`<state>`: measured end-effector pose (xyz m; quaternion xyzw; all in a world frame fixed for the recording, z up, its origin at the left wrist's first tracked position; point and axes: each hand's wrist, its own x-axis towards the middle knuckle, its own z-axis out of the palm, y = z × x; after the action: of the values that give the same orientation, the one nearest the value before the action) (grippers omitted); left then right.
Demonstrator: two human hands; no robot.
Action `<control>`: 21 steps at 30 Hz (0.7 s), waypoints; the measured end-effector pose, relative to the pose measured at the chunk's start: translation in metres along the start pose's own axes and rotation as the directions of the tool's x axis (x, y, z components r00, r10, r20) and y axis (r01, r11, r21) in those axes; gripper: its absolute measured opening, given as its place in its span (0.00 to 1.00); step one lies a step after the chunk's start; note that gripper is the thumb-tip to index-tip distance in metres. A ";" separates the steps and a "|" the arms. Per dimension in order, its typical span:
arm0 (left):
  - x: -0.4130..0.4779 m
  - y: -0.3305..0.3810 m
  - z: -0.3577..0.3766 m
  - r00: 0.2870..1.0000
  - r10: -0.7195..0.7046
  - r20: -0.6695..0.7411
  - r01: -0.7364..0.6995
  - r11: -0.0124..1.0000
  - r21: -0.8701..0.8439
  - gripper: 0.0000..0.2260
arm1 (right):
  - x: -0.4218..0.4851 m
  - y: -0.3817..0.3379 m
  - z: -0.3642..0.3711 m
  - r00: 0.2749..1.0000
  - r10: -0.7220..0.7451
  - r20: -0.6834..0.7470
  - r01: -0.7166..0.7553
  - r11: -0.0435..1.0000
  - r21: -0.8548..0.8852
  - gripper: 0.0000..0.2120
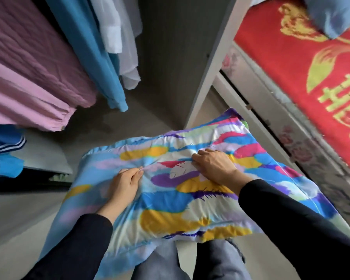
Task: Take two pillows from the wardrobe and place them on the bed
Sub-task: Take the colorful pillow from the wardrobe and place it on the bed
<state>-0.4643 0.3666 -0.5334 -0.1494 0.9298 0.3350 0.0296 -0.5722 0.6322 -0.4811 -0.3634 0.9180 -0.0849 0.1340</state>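
A colourful pillow with blue, yellow, purple and pink patches fills the lower middle of the view, held in front of my legs. My left hand pinches its fabric near the middle left. My right hand grips the fabric on its upper middle. The open wardrobe lies ahead, with a grey back wall and hanging clothes. On the right is the bed with a red cover bearing gold patterns. A blue pillow rests on the bed at the top right corner.
Purple and pink garments, a blue garment and white ones hang at the upper left. The wardrobe's white side panel stands between wardrobe and bed. Blue striped clothing lies at the left edge on a low shelf.
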 end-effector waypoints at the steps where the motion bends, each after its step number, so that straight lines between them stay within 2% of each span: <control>1: 0.005 0.019 0.009 1.000 0.023 0.012 -0.023 1.000 0.006 0.09 | -0.011 0.017 -0.007 1.000 0.017 0.003 -0.016 1.000 -0.012 0.10; 6: 0.034 0.128 0.069 0.989 0.110 0.102 -0.108 0.994 -0.022 0.10 | -0.066 0.123 -0.050 0.995 0.090 0.031 -0.088 0.994 -0.058 0.09; 11: 0.065 0.249 0.147 0.964 0.185 0.190 -0.171 0.981 -0.087 0.11 | -0.120 0.247 -0.095 0.969 0.237 0.073 -0.228 0.968 -0.106 0.05; 16: 0.092 0.365 0.205 0.933 0.260 0.248 -0.239 0.965 -0.112 0.14 | -0.156 0.360 -0.149 0.943 0.329 -0.050 -0.333 0.938 -0.097 0.10; 21: 0.143 0.458 0.241 0.908 0.322 0.270 -0.287 0.944 -0.161 0.20 | -0.161 0.453 -0.193 0.892 0.427 -0.151 -0.449 0.876 -0.177 0.06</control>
<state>-0.7480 0.8162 -0.4607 0.0472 0.9057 0.4080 0.1054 -0.8106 1.0819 -0.3834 -0.1528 0.9860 0.0240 0.0616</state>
